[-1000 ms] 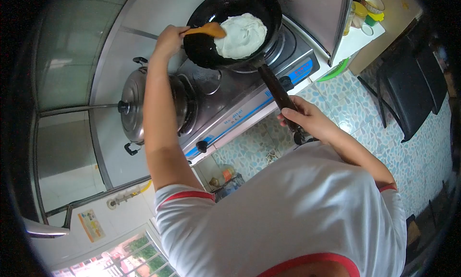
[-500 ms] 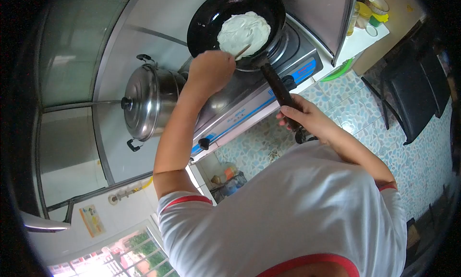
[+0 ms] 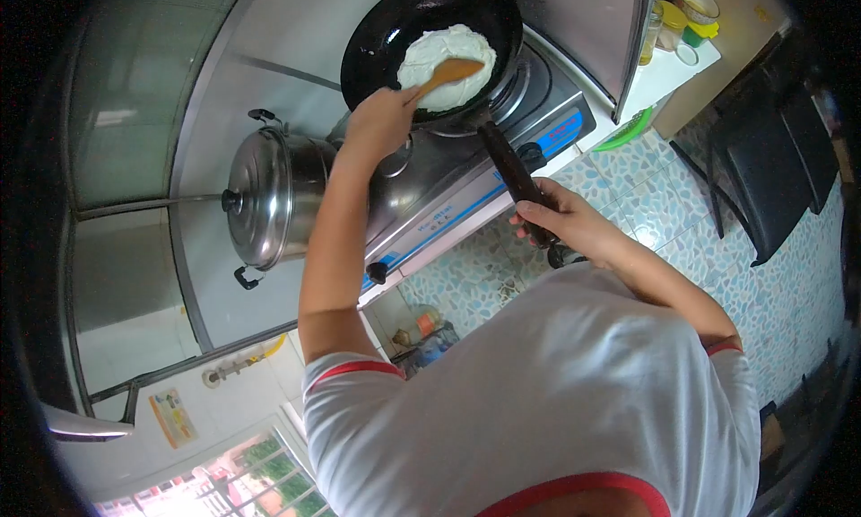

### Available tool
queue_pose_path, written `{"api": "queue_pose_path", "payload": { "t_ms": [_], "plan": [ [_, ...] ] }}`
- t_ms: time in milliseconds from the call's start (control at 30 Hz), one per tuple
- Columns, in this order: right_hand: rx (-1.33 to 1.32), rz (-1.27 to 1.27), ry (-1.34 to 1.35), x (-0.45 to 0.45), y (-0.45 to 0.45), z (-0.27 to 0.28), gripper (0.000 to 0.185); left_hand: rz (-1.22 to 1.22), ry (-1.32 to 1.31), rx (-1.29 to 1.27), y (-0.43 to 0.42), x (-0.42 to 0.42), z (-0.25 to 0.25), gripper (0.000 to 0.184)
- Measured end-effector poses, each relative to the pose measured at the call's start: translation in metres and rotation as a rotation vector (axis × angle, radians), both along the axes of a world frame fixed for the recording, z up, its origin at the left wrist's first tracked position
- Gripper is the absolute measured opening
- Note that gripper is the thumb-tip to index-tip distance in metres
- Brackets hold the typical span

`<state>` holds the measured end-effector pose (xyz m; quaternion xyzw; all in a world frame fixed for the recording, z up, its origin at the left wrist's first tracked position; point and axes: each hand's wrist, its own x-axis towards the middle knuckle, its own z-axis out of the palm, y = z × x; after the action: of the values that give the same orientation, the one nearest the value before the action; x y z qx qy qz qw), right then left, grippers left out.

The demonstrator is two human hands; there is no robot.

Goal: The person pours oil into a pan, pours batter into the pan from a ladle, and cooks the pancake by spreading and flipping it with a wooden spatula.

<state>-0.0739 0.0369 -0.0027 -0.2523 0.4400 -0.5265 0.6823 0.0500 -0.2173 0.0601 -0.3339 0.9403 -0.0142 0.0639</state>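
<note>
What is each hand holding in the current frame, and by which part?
The left hand holds the orange-brown spatula by its narrow handle; the right hand holds the black wok by its long handle, near the free end.

My silver metal gas stove (image 3: 430, 173) carries a round, lidded stainless-steel pot (image 3: 269, 194); my round black wok (image 3: 375, 46) is over another burner (image 3: 515, 97).

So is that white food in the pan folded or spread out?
Spread out: the white food forms a roundish sheet in the black pan, no fold showing.
</note>
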Motion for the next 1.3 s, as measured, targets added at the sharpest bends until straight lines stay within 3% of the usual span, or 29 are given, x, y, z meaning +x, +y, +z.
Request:
{"api": "queue_pose_path", "payload": {
  "t_ms": [233, 333, 467, 533, 567, 700, 767, 933, 1000, 1167, 1300],
  "plan": [
    [0.031, 0.004, -0.023, 0.000, -0.001, 0.005, 0.028, 0.106, -0.076, -0.098, -0.033, 0.031, 0.050, 0.027],
    [0.019, 0.010, -0.006, 0.000, -0.001, 0.006, 0.028, 0.131, 0.083, -0.163, -0.054, 0.012, 0.037, 0.028],
    [0.032, -0.003, -0.024, 0.003, -0.001, 0.003, 0.028, 0.167, 0.077, -0.189, -0.039, -0.020, 0.001, 0.023],
    [0.020, -0.004, -0.031, 0.001, -0.001, 0.003, 0.028, 0.054, -0.103, -0.194, -0.027, -0.018, -0.019, 0.020],
    [0.017, -0.005, -0.024, 0.000, -0.002, 0.002, 0.028, 0.025, -0.060, -0.232, -0.010, -0.014, -0.022, 0.020],
    [0.025, 0.004, -0.032, 0.001, -0.003, 0.004, 0.028, -0.026, -0.113, -0.181, 0.038, -0.012, 0.025, 0.025],
    [0.056, 0.009, -0.057, 0.002, -0.004, 0.007, 0.029, -0.033, 0.038, -0.147, 0.030, -0.015, 0.037, 0.026],
    [0.176, 0.026, -0.177, 0.000, -0.006, 0.017, 0.032, 0.008, 0.251, -0.201, -0.016, -0.035, 0.000, 0.024],
    [0.170, 0.015, -0.186, 0.002, -0.005, 0.015, 0.032, 0.028, 0.105, -0.182, -0.017, -0.025, -0.010, 0.022],
    [0.144, 0.004, -0.187, 0.001, -0.005, 0.012, 0.034, 0.059, -0.033, -0.088, 0.026, 0.014, 0.026, 0.021],
    [0.136, 0.013, -0.167, 0.001, -0.006, 0.013, 0.034, 0.157, 0.130, -0.061, 0.027, 0.024, 0.061, 0.023]
  ]
}}
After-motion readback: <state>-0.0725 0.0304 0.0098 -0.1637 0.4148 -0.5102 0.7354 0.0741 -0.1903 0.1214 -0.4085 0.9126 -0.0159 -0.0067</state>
